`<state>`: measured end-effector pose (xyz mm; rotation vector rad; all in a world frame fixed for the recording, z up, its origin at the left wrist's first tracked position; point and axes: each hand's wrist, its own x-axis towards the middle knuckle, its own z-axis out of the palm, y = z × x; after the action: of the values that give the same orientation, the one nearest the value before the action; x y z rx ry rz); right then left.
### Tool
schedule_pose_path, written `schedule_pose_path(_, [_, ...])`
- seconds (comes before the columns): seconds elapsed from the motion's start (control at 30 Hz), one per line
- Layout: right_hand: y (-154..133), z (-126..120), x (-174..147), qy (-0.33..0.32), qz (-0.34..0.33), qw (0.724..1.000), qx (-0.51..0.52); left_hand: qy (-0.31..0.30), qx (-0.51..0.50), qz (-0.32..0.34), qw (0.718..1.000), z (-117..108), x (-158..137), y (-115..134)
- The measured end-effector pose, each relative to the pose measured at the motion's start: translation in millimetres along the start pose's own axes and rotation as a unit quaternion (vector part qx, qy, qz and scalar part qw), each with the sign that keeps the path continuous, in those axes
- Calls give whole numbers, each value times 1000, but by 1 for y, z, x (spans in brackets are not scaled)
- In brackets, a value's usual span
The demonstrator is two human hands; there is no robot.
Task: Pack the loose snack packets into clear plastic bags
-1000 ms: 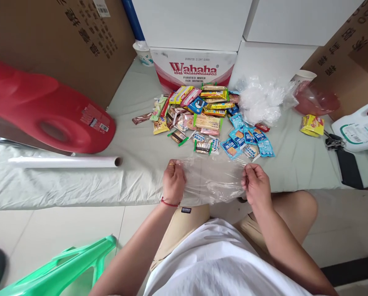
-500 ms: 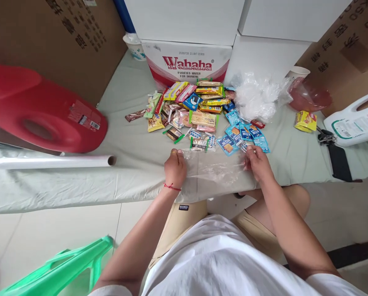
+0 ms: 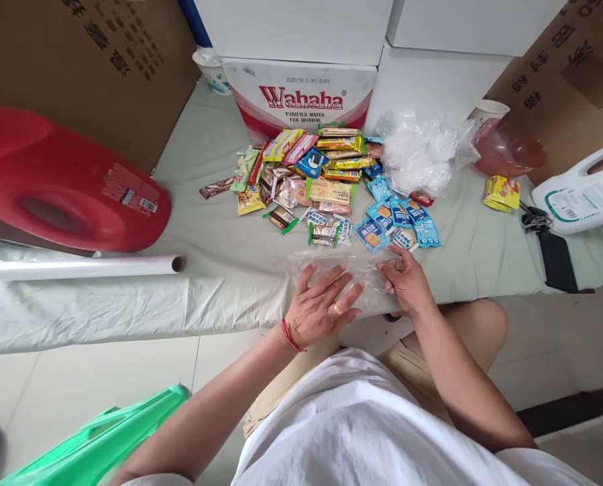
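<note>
Your left hand palm-down over clear plastic, fingers splayed; your right hand pinches plastic's right end. Wrapped snacks heaped beyond plastic, white roll left of it.

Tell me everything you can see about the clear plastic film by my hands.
The clear plastic film looks thin, shiny and see-through, with wrinkles catching the light. It spreads loosely near the front edge of the pale cloth, on the near side of the snack packets. Your right hand grips its right end; your open left hand covers part of it.
</note>
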<state>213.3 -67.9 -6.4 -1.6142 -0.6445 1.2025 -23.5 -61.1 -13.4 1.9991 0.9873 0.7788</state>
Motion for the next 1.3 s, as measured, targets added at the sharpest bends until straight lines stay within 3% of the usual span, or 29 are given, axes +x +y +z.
schedule_pose_path(0.07, [-2, -5, 0, -10, 13, 1000, -13, -38, 35, 21, 998, 2, 8, -3])
schedule_pose_path(0.13, [-4, -14, 2, -31, 28, 999, -28, -39, 68, 31, 996, 1, 16, -10])
schedule_pose_path(0.23, [-8, -28, 10, -79, 45, 995, -38, -75, 106, 66, 989, -11, 14, -19])
schedule_pose_path(0.33, [-12, -32, 22, -133, 56, 989, -44, -101, 147, 117, 977, -26, -13, -16])
schedule_pose_path(0.4, [-16, -24, 30, -184, 50, 980, -65, -74, 189, 143, 969, -32, -46, -8])
schedule_pose_path(0.53, [-24, 18, 46, -321, 19, 936, -144, -22, 240, 143, 960, -29, -122, 9])
schedule_pose_path(0.63, [-32, 69, 56, -439, -30, 872, -215, -28, 246, 90, 965, -20, -163, 16])
schedule_pose_path(0.7, [-39, 106, 57, -492, -89, 820, -280, -26, 240, 14, 970, -14, -178, 18])
schedule_pose_path(0.77, [-48, 139, 54, -510, -152, 769, -355, 20, 229, -106, 967, -11, -186, 17])
schedule_pose_path(0.83, [-58, 165, 46, -511, -194, 719, -429, 107, 205, -230, 945, -10, -188, 15])
schedule_pose_path(0.9, [-69, 182, 36, -509, -221, 667, -497, 197, 175, -310, 913, -13, -186, 13])
schedule_pose_path(0.97, [-77, 191, 26, -492, -251, 621, -556, 280, 171, -329, 886, -18, -179, 12])
schedule_pose_path(1.03, [-83, 195, 17, -466, -283, 588, -597, 351, 181, -292, 871, -22, -166, 14])
schedule_pose_path(1.1, [-87, 196, 8, -438, -297, 579, -621, 382, 167, -225, 881, -23, -144, 19])
schedule_pose_path(1.2, [-92, 193, -6, -412, -287, 602, -621, 355, 143, -144, 913, -15, -105, 24])
schedule_pose_path(1.3, [-96, 186, -12, -404, -259, 621, -620, 342, 134, -144, 919, -7, -78, 21])
